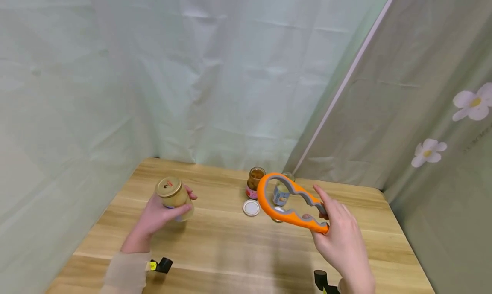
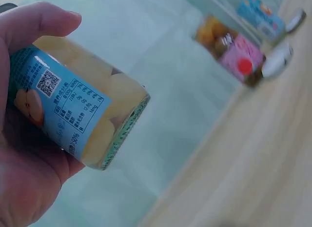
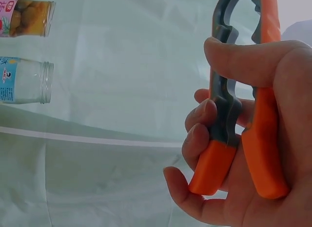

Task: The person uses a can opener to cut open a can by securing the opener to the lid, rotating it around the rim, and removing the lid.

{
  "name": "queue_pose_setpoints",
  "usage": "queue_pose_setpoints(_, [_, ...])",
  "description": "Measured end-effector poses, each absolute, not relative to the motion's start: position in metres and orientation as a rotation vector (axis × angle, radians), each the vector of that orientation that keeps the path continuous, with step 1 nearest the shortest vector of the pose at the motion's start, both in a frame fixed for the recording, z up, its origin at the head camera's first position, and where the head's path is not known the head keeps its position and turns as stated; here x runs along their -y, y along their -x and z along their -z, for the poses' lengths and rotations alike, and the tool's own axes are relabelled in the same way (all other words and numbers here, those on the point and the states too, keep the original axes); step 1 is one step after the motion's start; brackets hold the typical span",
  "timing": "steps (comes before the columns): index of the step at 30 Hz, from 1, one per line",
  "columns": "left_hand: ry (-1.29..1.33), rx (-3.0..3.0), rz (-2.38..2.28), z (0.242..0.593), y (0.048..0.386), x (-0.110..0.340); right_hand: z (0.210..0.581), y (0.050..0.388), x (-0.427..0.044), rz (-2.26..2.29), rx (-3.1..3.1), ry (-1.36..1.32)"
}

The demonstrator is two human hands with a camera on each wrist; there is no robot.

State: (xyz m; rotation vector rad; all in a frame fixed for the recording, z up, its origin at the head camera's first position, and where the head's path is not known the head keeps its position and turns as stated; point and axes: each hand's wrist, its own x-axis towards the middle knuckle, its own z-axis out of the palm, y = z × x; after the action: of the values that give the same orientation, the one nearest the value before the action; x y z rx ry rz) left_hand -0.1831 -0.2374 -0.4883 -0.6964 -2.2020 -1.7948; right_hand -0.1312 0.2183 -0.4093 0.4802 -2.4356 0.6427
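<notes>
My left hand grips a glass jar of pale fruit pieces, raised above the left side of the table. It has a gold lid on, and the left wrist view shows its blue label with a QR code. My right hand holds an orange and grey jar opener by its two handles, the loop pointing left. In the right wrist view, fingers and thumb wrap around those handles. The opener's loop is apart from the held jar.
Behind the opener stand a lidless pink-labelled jar with brown contents and a lidless blue-labelled jar. A loose lid lies before the pink-labelled one; another lid is partly hidden by the opener. Curtains hang around the wooden table.
</notes>
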Motion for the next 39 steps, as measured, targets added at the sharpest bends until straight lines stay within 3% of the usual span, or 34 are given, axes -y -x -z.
queue_pose_setpoints(17, [0.784,2.302,1.806,0.466,0.183,0.135,0.404,0.127,-0.214,-0.679,2.463,-0.484])
queue_pose_setpoints(32, [0.725,2.407,1.787,0.474,0.169,0.079,0.401,0.118,-0.207,-0.656,2.617,-0.445])
queue_pose_setpoints(39, [0.828,2.350,1.744,0.473,0.164,0.057,0.404,0.113,-0.202,-0.587,2.717,-0.419])
